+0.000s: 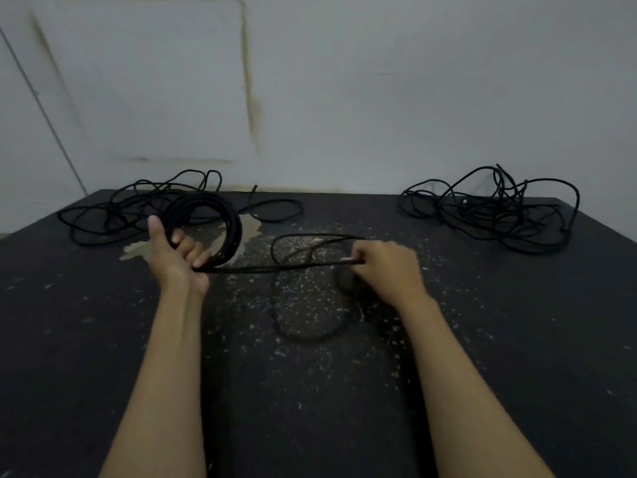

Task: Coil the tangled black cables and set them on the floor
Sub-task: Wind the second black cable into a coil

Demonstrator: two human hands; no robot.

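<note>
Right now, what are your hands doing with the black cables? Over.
Left hand grips the coil. Right hand pinches the loose cable, stretched between both hands. Two tangled piles wait: left pile, right pile. Nothing blocking.

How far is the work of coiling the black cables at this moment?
Done: nothing lies coiled on the floor yet. In hand: the left hand holds a partly wound coil, and the right hand pinches its loose cable. Left: the tangled piles at far left and far right.
</note>
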